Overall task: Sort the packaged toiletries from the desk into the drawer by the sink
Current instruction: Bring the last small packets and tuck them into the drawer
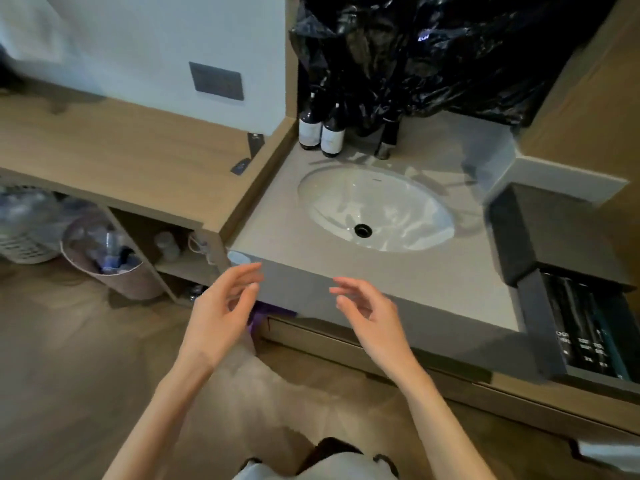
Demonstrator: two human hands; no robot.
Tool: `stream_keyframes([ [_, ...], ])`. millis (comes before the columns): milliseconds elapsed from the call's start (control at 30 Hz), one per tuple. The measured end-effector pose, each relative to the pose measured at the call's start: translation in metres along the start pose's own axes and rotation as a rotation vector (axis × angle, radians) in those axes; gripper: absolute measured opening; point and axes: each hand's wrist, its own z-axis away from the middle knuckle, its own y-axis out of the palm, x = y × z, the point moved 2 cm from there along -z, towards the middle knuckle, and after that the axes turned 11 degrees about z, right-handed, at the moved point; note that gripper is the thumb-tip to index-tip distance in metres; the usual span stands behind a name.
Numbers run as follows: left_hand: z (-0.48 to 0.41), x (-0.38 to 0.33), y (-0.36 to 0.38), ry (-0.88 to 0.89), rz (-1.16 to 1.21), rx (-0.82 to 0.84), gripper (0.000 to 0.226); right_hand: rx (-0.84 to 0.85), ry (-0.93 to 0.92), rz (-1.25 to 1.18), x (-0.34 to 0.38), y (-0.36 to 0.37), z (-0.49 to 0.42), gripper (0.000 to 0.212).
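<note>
While left hand [221,313] and right hand [372,320] hover empty, loose-fingered, grey counter [450,275], white sink [381,202].

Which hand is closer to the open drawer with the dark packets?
Right. The right hand is left of the drawer, in front of the counter; the left hand is farther left still.

The drawer [540,323] is cut off by the right edge. Print on its dark packets [581,327] and on the bottles [309,128] is too small to read.
</note>
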Motion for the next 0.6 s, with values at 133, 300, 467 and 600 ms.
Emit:
stream_keyframes([
  [133, -0.010, 0.028, -0.077, -0.059, -0.024, -0.046, 0.032, 0.123, 0.005, 0.010, 0.034, 0.070, -0.020, 0.025],
  [300, -0.050, 0.056, -0.137, -0.071, -0.030, -0.080, 0.032, 0.195, -0.032, 0.027, 0.074, 0.125, -0.069, 0.024],
  [467, -0.134, 0.082, -0.186, -0.092, -0.045, 0.003, 0.031, 0.192, -0.047, 0.024, 0.103, 0.183, -0.146, 0.026],
  [600, -0.223, 0.097, -0.220, -0.079, -0.069, 0.038, 0.030, 0.151, -0.019, 0.044, 0.120, 0.221, -0.221, 0.027],
])
